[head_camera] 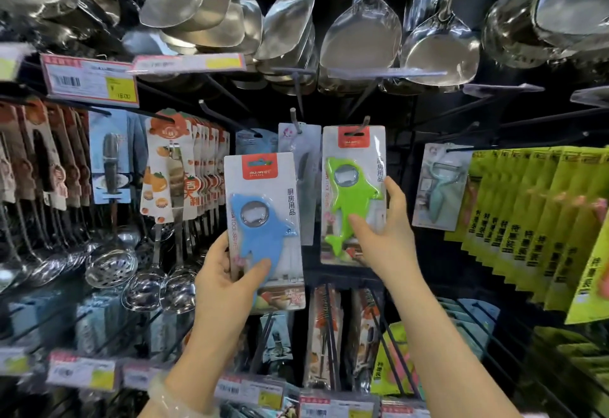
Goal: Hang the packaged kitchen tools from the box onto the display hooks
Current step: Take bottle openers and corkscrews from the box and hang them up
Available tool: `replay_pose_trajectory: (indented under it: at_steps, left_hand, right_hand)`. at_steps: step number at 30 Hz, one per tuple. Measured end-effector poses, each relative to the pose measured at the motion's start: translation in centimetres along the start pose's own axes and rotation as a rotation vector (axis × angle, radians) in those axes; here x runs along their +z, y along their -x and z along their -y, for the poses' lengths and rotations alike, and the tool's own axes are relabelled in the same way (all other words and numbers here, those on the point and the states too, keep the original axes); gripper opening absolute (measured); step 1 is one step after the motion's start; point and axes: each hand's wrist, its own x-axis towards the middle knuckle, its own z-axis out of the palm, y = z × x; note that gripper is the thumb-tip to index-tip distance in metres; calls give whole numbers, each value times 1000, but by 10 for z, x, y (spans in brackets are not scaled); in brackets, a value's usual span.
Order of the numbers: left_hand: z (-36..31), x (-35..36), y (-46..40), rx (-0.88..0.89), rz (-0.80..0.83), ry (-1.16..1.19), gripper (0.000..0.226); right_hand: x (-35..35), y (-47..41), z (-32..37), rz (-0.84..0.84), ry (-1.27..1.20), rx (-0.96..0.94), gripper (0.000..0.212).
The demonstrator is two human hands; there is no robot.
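Two dolphin-shaped bottle openers on cards are in play. The right hand point(375, 229) pinches the green opener pack point(353, 193) by its lower right edge, thumb across the front and fingers behind. The pack's slot at the top sits right at the tip of a display hook point(365, 124); whether the hook is already through I cannot tell. The left hand point(227, 282) grips the blue opener pack point(263, 229) from its lower left corner, thumb on the front, held upright in front of the rack and off any hook. The box is out of view.

To do this step well, I'd keep the green card square to the hook and slide it back along the prong until it hangs free before letting go. The grey pack point(301, 167) just beside it on the neighbouring hook could get snagged, so the blue card should stay clear of it.
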Motion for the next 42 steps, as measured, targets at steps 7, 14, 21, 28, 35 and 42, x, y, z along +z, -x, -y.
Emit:
replay_pose_trajectory:
  at_steps: [7,14,21,28,35,42]
  left_hand:
    - [3,-1,-3,23,16,-19,49]
    - [9,5,-5,37,44,-14,51]
    - [10,23,3,102,156,-33,51]
    - [-12,51,7,255,295,-71,53]
    - [-35,74,2,279,340,-67,57]
    - [-43,74,11,238,346,-51,56]
  right_hand:
    - [29,-41,-45,-24,64,-33,78]
    - [36,-7,-34,101,47,63,67]
    - [46,65,-10,174,-333,-33,70]
    - [21,62,1,-12,-367,-167,68]
    - [-7,47,17,-54,-325,-197,64]
    - [-20,53,28,-14,-209,-151,65]
